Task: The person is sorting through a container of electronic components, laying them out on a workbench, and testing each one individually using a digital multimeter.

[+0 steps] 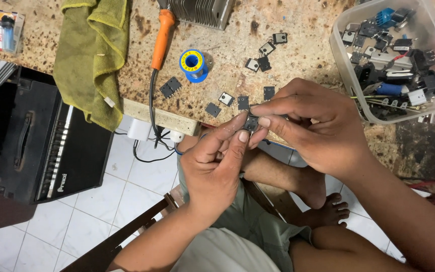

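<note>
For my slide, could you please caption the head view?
Both hands pinch a small black component over a workbench.

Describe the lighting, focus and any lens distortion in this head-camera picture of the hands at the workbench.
Head view: even, soft light with faint shadows; both hands, left hand and right hand, and the small black part look sharp; the plastic tub bends outward near the edge, a wide-lens effect.

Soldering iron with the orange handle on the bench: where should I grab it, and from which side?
Grip the soldering iron around its orange handle, coming from the right, over bare benchtop. The green cloth crowds its left side, the cord leaves its lower end, and the upper end lies under the finned heat sink.
</note>
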